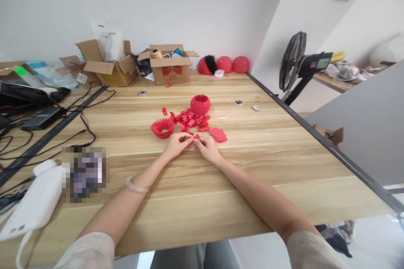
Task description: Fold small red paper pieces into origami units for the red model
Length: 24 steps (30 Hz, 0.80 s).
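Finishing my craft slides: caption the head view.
Hands pinch red paper near two round red folded-paper forms on a wood-grain table.

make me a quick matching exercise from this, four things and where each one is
1. folded red paper
2. taller red bowl
3. bracelet
4. black fan

A. around the left forearm
B. beyond the table's right edge
C. at the fingertips of the left hand and right hand
D. behind the loose red pieces

Pairs: 1-C, 2-D, 3-A, 4-B

No legible text: dark print on crumpled white plastic bag (111, 46), 10 o'clock, and labels on black round-caged fan (307, 66), 2 o'clock, too small.
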Available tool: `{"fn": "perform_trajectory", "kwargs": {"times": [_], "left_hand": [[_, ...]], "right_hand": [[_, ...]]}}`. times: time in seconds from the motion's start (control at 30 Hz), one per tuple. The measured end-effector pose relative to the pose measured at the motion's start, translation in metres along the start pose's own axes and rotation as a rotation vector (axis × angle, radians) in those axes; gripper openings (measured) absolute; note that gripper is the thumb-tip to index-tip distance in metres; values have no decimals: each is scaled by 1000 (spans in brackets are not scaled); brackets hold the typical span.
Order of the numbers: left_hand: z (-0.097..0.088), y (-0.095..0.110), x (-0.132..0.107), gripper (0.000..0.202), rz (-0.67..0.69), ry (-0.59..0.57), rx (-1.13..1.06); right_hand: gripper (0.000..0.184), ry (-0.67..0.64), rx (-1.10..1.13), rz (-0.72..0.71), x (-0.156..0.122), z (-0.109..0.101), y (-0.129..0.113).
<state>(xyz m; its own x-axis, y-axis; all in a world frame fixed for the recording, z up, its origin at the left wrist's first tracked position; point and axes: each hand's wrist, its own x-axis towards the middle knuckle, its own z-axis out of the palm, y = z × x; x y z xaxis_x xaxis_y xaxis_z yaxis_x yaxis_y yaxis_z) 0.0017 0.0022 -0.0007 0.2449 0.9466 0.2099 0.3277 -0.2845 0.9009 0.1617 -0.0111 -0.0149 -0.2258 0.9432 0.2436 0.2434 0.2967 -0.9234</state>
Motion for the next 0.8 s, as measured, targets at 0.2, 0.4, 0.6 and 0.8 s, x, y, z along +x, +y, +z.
{"fn": "perform_trajectory", "kwargs": {"times": [0.2, 0.4, 0.6, 0.8], "left_hand": [[0, 1, 0, 28, -1, 6, 6], [0, 0, 0, 29, -2, -20, 48], [-2, 3, -1, 26, 20, -40, 159], [-2, 7, -1, 25, 39, -78, 182]], "right_hand": [[39, 8, 13, -1, 0, 0, -2], [40, 0, -8, 3, -1, 0, -2], [39, 5, -82, -45, -2, 1, -4], [37, -6, -90, -53, -3, 1, -4]]}}
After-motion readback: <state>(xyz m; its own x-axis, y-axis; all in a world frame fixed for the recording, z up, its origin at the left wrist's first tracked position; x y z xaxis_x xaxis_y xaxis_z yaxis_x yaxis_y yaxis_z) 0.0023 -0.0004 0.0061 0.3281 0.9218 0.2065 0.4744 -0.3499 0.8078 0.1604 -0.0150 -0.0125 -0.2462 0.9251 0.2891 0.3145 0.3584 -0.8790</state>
